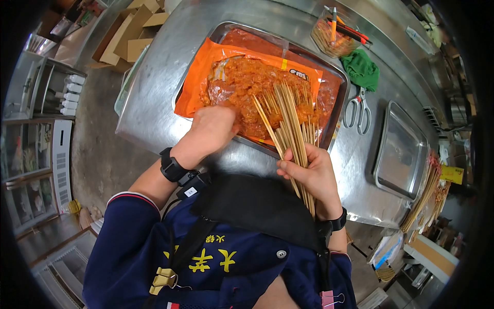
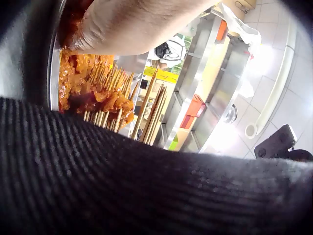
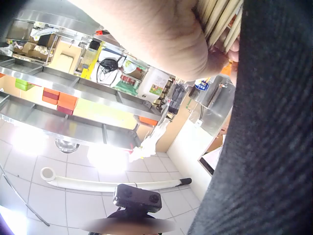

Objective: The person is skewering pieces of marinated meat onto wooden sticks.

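In the head view my right hand [image 1: 315,172] grips a thick bundle of bamboo skewers [image 1: 290,118], tips pointing away over the tray. One skewer [image 1: 266,121] stands apart at the bundle's left, near the thumb. My left hand [image 1: 212,129] is bent down at the near left edge of a heap of red-orange marinated meat [image 1: 247,77]; its fingertips are hidden, and I cannot tell whether they pinch a piece. The meat lies on an orange plastic bag [image 1: 193,87] in a metal tray [image 1: 222,27]. Skewers threaded with meat [image 2: 105,100] lie at the heap's right side.
Right of the tray are scissors [image 1: 358,110], a green cloth [image 1: 361,69] and a clear container [image 1: 321,44] with pens beside it. An empty metal tray [image 1: 401,149] sits farther right on the steel table [image 1: 154,77]. Cardboard boxes [image 1: 128,38] stand beyond the table's left edge.
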Tool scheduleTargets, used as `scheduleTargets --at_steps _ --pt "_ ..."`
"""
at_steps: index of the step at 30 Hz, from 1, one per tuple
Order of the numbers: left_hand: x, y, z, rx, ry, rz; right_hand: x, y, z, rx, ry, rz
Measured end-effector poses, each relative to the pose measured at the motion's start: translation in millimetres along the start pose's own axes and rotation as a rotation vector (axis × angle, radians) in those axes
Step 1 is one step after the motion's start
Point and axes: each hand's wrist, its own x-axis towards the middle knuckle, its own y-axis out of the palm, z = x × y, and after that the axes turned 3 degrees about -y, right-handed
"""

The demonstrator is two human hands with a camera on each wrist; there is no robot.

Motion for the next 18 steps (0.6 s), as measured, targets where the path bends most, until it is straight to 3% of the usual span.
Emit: scheduleTargets --at_steps 2,5,8,9,13,16,18 --pt "-0.4 1.0 8.2 0.007 0.005 0.019 -0.1 0.2 0.2 0.001 -0.005 0.002" --pt "-1.8 0.2 25.8 -0.095 0.017 -0.109 -0.3 -0.1 -0.7 0.012 -0.018 -0.002" --pt "-6.6 -9.2 26.7 -1.144 -0.221 0.016 0.2 1.6 -0.6 0.002 -0.022 0.010" --pt "-7.0 -12.5 24.9 -1.361 -0.196 0.050 0.2 2.4 -0.7 -0.008 -0.022 0.018" --pt "3.5 5.4 12.8 -1.753 -0.168 -0.075 1.4 1.5 -3.8 -0.027 -0.049 0.044" --pt "1.5 -4.1 -2.0 -1.857 -0.101 -0.151 0.2 3.8 -2.1 -0.010 -0.043 0.039" --pt "-0.2 -9.0 -2.1 -1.849 -0.065 -0.098 0.8 2.8 -3.7 -0.023 -0.042 0.046"
